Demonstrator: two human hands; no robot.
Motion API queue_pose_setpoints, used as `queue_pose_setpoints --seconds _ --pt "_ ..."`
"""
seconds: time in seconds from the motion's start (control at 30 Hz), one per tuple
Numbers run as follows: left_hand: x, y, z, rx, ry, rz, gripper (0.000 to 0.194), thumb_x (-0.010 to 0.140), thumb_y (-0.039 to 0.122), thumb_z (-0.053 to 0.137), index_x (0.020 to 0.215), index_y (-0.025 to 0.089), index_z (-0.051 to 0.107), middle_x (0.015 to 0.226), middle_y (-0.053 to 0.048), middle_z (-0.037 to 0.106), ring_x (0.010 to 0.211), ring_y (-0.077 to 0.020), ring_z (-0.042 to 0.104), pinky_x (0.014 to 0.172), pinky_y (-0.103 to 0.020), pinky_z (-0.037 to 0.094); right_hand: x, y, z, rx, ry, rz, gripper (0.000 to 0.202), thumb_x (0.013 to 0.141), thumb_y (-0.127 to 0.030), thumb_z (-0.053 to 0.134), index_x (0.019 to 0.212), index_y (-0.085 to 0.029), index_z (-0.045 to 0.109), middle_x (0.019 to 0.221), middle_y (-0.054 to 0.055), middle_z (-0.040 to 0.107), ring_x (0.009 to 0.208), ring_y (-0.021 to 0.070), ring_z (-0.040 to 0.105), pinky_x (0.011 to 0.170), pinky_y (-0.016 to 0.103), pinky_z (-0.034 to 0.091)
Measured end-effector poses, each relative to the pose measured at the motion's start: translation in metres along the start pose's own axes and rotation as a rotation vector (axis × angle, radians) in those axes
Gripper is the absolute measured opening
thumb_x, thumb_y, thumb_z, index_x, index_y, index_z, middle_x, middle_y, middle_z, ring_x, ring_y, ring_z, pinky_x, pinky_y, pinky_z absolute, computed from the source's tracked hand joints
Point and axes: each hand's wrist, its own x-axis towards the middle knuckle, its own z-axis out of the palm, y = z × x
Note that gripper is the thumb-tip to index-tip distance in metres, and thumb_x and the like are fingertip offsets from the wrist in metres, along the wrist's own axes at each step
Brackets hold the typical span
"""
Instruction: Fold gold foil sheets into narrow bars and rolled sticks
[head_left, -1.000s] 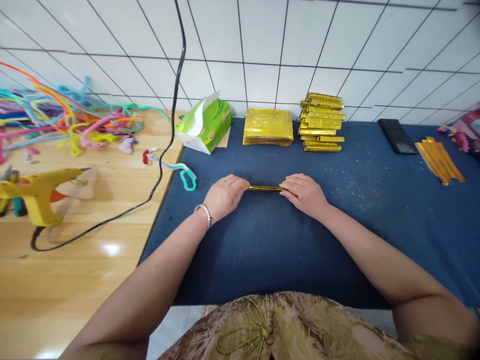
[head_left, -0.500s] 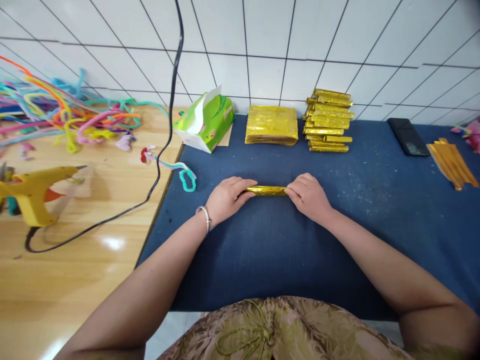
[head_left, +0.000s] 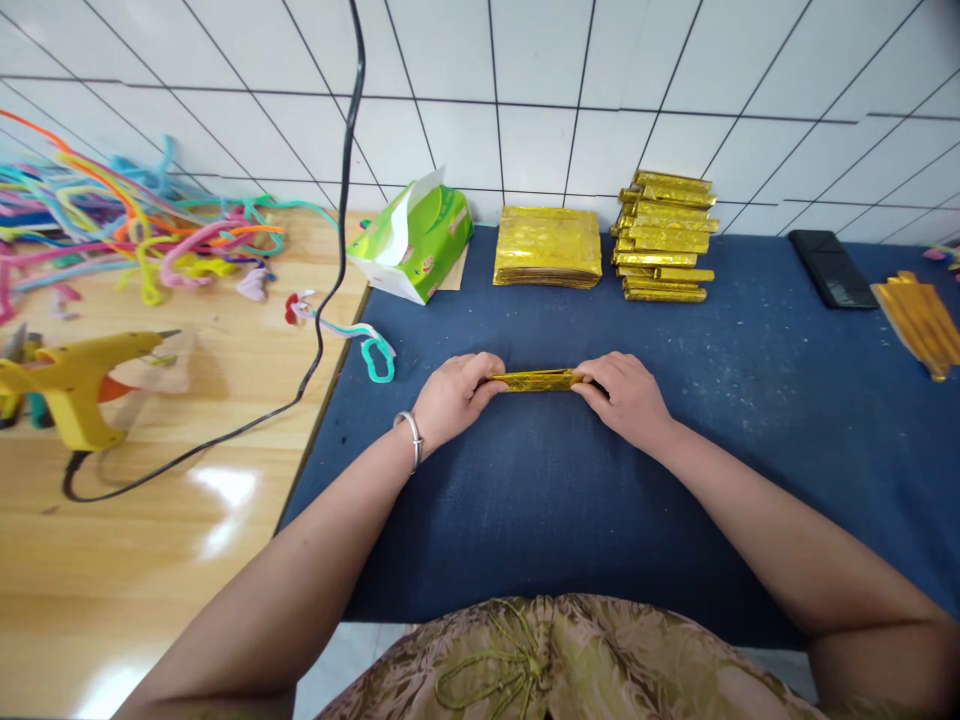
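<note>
A narrow strip of folded gold paper (head_left: pixel 537 381) lies level between my hands, over the dark blue cloth (head_left: pixel 525 500). My left hand (head_left: pixel 456 398), with a silver bangle at the wrist, pinches its left end. The right end is between the thumb and fingers of my right hand (head_left: pixel 624 398). Beyond the hands sit a flat stack of gold sheets (head_left: pixel 547 246) and, to its right, a pile of rolled or folded gold strips (head_left: pixel 666 238).
Left of the stack is a green tissue pack (head_left: pixel 424 240). A yellow glue gun (head_left: pixel 79 385), its black cable (head_left: pixel 300 385) and colourful pipe cleaners (head_left: pixel 127 230) occupy the wooden surface. A black phone (head_left: pixel 831 270) and more gold-orange paper (head_left: pixel 919 322) lie at the right.
The gold strip looks wider, with a gap along its upper edge. My right hand has shifted slightly right, its fingers more arched. The view has moved a little.
</note>
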Motion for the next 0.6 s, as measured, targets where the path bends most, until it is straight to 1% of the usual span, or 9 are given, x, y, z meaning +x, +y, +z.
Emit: queue_pose_setpoints --seconds 0.17,0.27,0.37,0.47,0.53,0.6 --pt "0.001 0.000 0.000 0.003 -0.009 0.035 0.010 0.092 0.027 0.051 0.088 0.019 0.055 0.081 -0.002 0.061 0.075 -0.0136 0.056 0.071 -0.028 0.045 0.001 -0.002 -0.002 0.027 0.020 -0.018 0.011 0.092 -0.027 0.050 0.092 -0.022 0.060 0.091 0.004 0.068 0.085 0.0189 0.058 0.079 0.035 0.042" --pt "0.001 0.000 0.000 -0.017 -0.010 0.051 0.010 0.093 0.026 0.050 0.088 0.019 0.056 0.086 -0.003 0.063 0.081 -0.0146 0.058 0.077 -0.030 0.046 0.001 -0.002 -0.004 0.047 0.028 -0.047 0.011 0.092 -0.026 0.050 0.088 -0.022 0.061 0.089 0.004 0.067 0.085 0.0189 0.058 0.079 0.035 0.043" --pt "0.000 0.000 -0.003 -0.028 0.020 0.078 0.011 0.091 0.025 0.053 0.086 0.019 0.060 0.096 -0.005 0.064 0.091 -0.0163 0.058 0.084 -0.034 0.046 0.001 -0.003 -0.005 0.066 0.029 -0.064 0.013 0.091 -0.025 0.050 0.087 -0.023 0.062 0.089 0.005 0.065 0.086 0.0192 0.057 0.080 0.037 0.045" --pt "-0.003 0.000 -0.007 0.040 0.057 0.093 0.012 0.088 0.027 0.057 0.083 0.020 0.066 0.097 -0.006 0.064 0.092 -0.0179 0.057 0.085 -0.038 0.045 0.001 -0.003 -0.007 0.080 0.009 -0.101 0.014 0.091 -0.024 0.050 0.086 -0.023 0.064 0.089 0.005 0.064 0.086 0.0189 0.056 0.081 0.037 0.046" --pt "-0.006 0.000 -0.008 0.083 0.037 0.112 0.013 0.088 0.028 0.058 0.083 0.021 0.068 0.094 -0.005 0.064 0.090 -0.0179 0.057 0.083 -0.038 0.044 -0.001 -0.003 -0.007 0.088 -0.024 -0.139 0.015 0.091 -0.023 0.050 0.087 -0.023 0.064 0.089 0.005 0.064 0.086 0.0186 0.056 0.081 0.037 0.046" --pt "-0.009 -0.002 -0.008 0.090 -0.019 0.136 0.015 0.089 0.028 0.056 0.085 0.022 0.068 0.093 -0.004 0.066 0.087 -0.0171 0.057 0.081 -0.036 0.044 -0.004 -0.002 -0.007 0.086 -0.056 -0.161 0.015 0.091 -0.023 0.050 0.088 -0.022 0.065 0.090 0.005 0.065 0.086 0.0187 0.057 0.081 0.037 0.047"
